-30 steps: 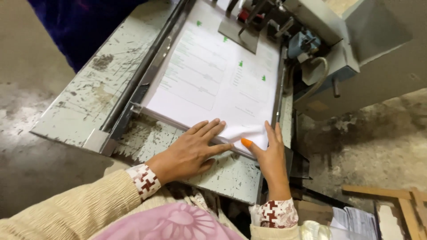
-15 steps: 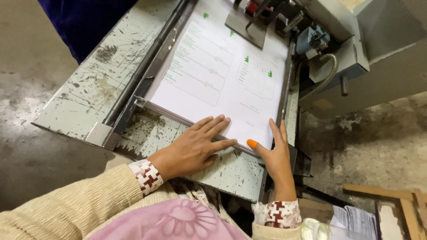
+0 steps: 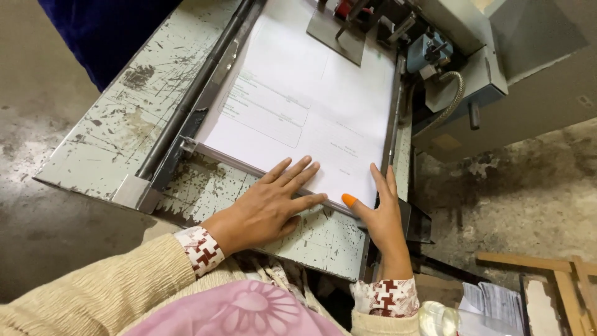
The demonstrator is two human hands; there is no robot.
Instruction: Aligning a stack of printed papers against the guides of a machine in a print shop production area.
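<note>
Your left hand (image 3: pixel 267 208) lies flat, fingers spread wide toward 1 o'clock, fingertips on the near edge of the white paper stack (image 3: pixel 298 118), holding nothing. Your right hand (image 3: pixel 379 214) is open too, palm against the stack's corner at 3 o'clock, orange-tipped thumb (image 3: pixel 349 201) touching the paper. The stack sits on the chipped grey bench (image 3: pixel 112 130), against a metal guide rail (image 3: pixel 193 99) at 10 o'clock.

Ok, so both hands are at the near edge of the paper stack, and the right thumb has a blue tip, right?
Not quite. The head view shows the right hand has an orange thumb tip, not blue. The rest holds: it and the left hand are at the near edge of the paper stack.
</note>
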